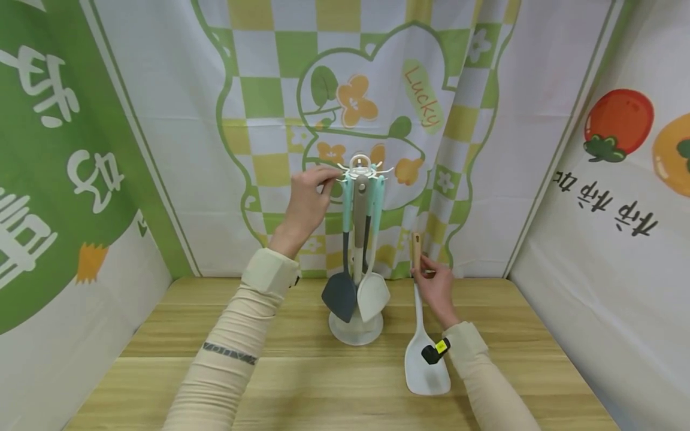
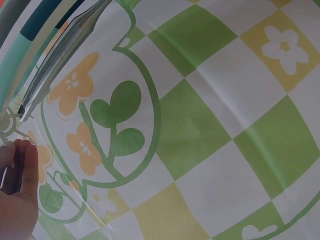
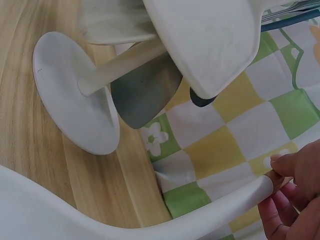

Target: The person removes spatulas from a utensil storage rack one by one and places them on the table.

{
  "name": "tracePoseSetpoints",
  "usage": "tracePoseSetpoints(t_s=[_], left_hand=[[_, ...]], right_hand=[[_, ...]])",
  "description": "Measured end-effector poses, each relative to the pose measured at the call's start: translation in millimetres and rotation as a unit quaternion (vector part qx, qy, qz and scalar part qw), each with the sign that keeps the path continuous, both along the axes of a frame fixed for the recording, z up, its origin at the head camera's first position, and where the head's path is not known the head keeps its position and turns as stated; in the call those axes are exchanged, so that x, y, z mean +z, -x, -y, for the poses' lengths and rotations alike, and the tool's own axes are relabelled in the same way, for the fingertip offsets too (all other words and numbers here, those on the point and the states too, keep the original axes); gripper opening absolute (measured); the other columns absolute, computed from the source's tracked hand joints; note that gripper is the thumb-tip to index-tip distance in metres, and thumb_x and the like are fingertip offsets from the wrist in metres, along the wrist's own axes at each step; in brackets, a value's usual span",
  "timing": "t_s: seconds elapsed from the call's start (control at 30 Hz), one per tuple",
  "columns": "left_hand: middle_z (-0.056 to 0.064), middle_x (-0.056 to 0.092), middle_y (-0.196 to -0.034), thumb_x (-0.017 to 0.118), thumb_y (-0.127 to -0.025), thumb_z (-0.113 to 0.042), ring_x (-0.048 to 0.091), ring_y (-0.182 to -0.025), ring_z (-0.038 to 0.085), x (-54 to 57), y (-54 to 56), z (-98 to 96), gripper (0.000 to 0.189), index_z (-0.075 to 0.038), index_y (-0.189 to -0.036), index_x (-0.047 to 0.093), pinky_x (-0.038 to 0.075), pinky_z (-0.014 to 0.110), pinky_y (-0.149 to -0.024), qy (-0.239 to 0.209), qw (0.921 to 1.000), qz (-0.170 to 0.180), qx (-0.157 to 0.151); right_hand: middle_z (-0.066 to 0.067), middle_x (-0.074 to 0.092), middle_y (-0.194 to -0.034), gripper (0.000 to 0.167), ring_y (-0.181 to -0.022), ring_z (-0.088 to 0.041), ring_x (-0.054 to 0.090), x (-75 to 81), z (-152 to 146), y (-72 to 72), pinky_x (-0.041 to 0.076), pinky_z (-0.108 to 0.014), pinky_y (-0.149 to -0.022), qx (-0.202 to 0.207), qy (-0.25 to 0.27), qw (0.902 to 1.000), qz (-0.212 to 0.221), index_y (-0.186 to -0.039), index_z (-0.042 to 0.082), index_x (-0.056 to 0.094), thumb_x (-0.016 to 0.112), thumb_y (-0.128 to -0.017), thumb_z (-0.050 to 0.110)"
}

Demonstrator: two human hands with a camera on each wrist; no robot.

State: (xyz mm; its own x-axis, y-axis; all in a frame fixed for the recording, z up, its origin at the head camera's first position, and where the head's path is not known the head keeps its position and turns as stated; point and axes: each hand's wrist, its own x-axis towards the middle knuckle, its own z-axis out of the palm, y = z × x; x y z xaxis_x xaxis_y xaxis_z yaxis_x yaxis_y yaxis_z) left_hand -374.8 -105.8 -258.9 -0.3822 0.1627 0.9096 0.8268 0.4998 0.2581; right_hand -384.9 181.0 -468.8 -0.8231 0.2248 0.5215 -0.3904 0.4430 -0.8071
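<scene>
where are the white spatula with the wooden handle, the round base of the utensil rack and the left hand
White spatula (image 1: 414,363): head view, on its blade
Round base (image 3: 67,102): right wrist view, on the bare face of the disc
Left hand (image 1: 308,202): head view, on the back of the hand

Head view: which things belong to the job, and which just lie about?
Job, seemingly:
white wood-handled spatula, in the right hand
white hooked utensil stand, pinched by the left hand

Just around:
dark-grey pointed turner, cream pointed turner, hanging
green-checked cloth
wooden tabletop

table (image 1: 302,389) under rack (image 1: 345,334), turner (image 1: 417,362) right of rack, cloth (image 1: 261,96) behind both
</scene>
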Motion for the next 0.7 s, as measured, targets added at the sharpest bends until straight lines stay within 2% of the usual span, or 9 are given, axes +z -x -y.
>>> tracePoseSetpoints(t_s=[0.3, 0.7], left_hand=[[0.021, 0.076, -0.103, 0.063, -0.095, 0.011, 0.073, -0.094, 0.032, -0.6, 1.4, -0.8, 0.015, 0.007, -0.103, 0.076, 0.062, 0.036, -0.083, 0.001, 1.0000, 0.001, 0.002], [0.021, 0.075, -0.103, 0.063, -0.094, 0.012, 0.073, -0.095, 0.032, -1.3, 2.3, -0.6, 0.016, 0.007, -0.103, 0.076, 0.062, 0.036, -0.084, 0.004, 1.0000, -0.001, 0.003]], right_hand=[[-0.031, 0.072, -0.095, 0.040, -0.078, -0.043, 0.072, -7.9, 0.7, 2.5, 0.048, -0.006, -0.058, 0.011, 0.000, 0.9999, -0.003, -0.122, -0.014, 0.066, 0.075, -0.084, -0.008], [-0.033, 0.070, -0.096, 0.043, -0.080, -0.044, 0.072, -17.6, -0.5, 5.8, 0.051, -0.008, -0.058, 0.026, -0.014, 0.9992, 0.027, -0.125, -0.014, 0.064, 0.074, -0.084, -0.009]])
